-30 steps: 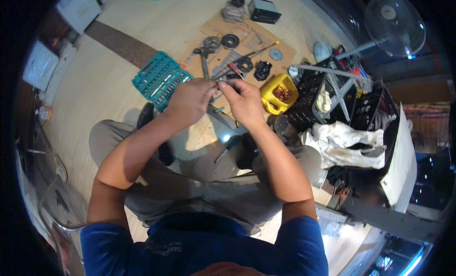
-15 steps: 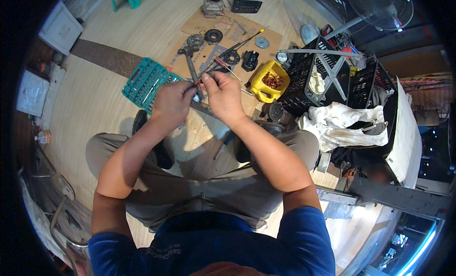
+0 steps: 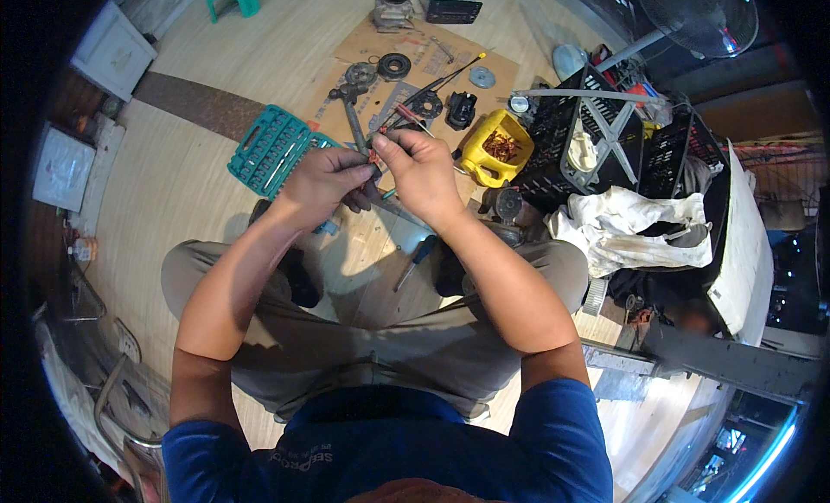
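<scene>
In front of me my two hands meet over the cardboard sheet. My right hand [image 3: 422, 174] is closed, its thumb and index finger pinching a small reddish-copper piece [image 3: 374, 157] that looks like wire. Against its other side my left hand [image 3: 322, 185] is closed too, with thumb and fingertips on the piece; part of it is hidden between the fingers. Just beyond the hands lies a hammer [image 3: 353, 114]. A red-handled screwdriver [image 3: 408, 114] is close to my right fingers. To the right stands a cut-open yellow jug [image 3: 481, 162] with copper-coloured scraps [image 3: 501, 146] inside.
A teal socket set case [image 3: 251, 164] lies open at the left. Ring-shaped metal parts [image 3: 394, 66] and a black part [image 3: 461, 110] rest on the cardboard [image 3: 354, 49]. Black crates [image 3: 553, 122] and a white cloth [image 3: 622, 230] are at the right. A blue-handled screwdriver [image 3: 418, 256] lies between my feet.
My left hand has turned slightly and its fingers have spread downward below the piece. More of the reddish-copper piece shows between my hands. The view has shifted slightly.
</scene>
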`<state>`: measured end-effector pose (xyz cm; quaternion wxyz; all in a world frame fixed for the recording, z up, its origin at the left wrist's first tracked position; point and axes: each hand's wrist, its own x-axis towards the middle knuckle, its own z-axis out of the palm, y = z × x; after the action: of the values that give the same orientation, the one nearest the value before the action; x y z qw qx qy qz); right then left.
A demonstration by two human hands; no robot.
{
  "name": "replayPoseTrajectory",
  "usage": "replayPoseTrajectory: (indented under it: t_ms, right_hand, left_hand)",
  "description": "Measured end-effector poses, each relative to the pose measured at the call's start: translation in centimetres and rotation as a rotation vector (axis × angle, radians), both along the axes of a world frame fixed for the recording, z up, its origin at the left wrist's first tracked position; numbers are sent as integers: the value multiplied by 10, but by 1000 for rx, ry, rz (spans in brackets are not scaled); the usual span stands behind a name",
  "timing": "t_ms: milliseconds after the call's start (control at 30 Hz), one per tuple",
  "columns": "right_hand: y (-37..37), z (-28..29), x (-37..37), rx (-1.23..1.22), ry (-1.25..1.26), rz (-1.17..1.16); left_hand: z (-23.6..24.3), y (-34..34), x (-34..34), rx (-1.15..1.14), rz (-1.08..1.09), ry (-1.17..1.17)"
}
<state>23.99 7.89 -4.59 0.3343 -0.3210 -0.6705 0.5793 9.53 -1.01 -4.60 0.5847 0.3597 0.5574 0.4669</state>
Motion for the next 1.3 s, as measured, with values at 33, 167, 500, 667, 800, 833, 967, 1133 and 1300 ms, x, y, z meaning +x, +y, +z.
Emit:
replayPoseTrajectory:
  t_ms: [33,167,500,667,800,833,967,1133,1300]
  right_hand:
    - [-3,0,-1,-2,0,1]
    - [-7,-7,-5,172,-138,-147]
    - [1,6,-3,13,-30,-27]
    - [-1,4,-3,-105,-2,-11]
    - [-5,-1,-3,254,-160,-133]
    - [-5,-1,-4,253,-160,-137]
    - [-3,6,-3,275,-176,-106]
    - [6,11,4,139,-113,7]
    - [6,12,7,-60,-16,118]
  left_hand:
    - [0,0,3,-2,1,0]
    - [-1,0,16,189,149,643]
    - [6,4,0,-6,60,101]
    - [-6,-1,-7,-13,-19,-345]
    - [4,0,13,132,111,627]
    - [8,-1,15,290,123,996]
    - [0,-1,17,403,138,1096]
    - [7,2,4,4,1,-161]
    - [-2,-2,0,-6,27,-222]
